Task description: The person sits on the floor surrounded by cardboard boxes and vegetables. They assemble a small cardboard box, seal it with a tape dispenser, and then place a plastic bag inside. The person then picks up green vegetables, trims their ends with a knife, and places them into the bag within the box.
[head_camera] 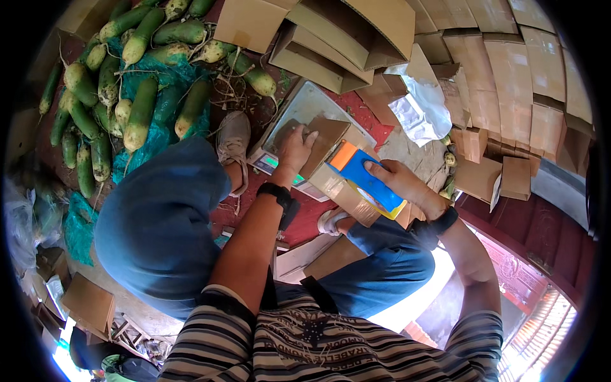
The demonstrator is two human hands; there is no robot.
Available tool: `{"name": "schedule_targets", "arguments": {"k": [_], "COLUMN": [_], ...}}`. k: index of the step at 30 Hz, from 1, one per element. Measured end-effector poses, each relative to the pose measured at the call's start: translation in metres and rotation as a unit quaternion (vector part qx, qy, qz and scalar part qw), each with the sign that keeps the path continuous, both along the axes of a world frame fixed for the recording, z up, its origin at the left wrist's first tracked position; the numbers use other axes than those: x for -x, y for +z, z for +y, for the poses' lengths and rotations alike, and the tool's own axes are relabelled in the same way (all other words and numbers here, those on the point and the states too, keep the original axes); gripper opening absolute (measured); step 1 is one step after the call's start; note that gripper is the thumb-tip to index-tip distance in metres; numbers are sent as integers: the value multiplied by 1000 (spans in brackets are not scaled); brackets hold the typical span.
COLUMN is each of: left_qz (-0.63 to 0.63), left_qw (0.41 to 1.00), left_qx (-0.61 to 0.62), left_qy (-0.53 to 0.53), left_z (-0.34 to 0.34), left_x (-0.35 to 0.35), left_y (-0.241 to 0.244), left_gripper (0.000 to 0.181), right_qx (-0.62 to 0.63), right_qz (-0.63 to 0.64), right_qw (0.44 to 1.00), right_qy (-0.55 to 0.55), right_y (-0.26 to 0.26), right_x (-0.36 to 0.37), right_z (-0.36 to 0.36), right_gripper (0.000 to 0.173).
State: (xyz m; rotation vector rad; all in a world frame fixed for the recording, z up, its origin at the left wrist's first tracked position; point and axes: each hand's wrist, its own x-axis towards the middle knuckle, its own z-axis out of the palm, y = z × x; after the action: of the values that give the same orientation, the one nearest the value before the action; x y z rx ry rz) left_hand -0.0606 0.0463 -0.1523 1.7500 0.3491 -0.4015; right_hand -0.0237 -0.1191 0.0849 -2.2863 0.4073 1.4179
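A tape dispenser (365,176), blue with an orange end, is gripped in my right hand (405,184) and lies against the top of a cardboard box (341,193). Clear tape shows on the box near it. My left hand (296,148) rests at the box's left end, by a raised brown flap (326,136); its fingers are spread and whether it grips the flap is hard to tell. The box stands partly on a platform scale (310,98) with a metal top and a lit green display (271,161). The box's inside is hidden.
Green-and-white radishes (143,114) lie piled at the upper left on teal plastic (164,102). Open cartons (329,43) are beyond the scale, and stacked cardboard (510,81) fills the upper right. A crumpled white plastic bag (422,112) lies right of the scale. My shoes flank the scale's near side.
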Motion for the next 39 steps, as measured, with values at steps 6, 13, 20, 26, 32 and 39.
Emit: {"name": "schedule_targets", "arguments": {"k": [6,13,20,26,32,39], "left_qz": [76,-111,-115,-160,77,-137], "left_qw": [978,983,985,972,957,968], "left_qx": [-177,51,64,-135,236,151], "left_qy": [-77,-135,-111,-105,-154,-147], "left_z": [19,-15,-23,-7,40,21], "left_x": [-7,-35,-45,-50,-16,38], "left_y": [10,33,-12,-11,53,84], "left_gripper": [49,67,48,30,46,74], "right_qx": [-12,-14,-12,4,-14,-48], "right_qz": [-1,-11,-26,-16,-18,-22], "right_qw": [1000,1000,999,1000,1000,997], "right_qy": [-1,2,24,23,0,53], "right_y": [5,3,6,5,-9,7], "right_x": [-1,-2,-1,-5,0,-4], "right_z": [3,2,5,6,-10,-4], "right_gripper": [71,67,64,64,69,77]}}
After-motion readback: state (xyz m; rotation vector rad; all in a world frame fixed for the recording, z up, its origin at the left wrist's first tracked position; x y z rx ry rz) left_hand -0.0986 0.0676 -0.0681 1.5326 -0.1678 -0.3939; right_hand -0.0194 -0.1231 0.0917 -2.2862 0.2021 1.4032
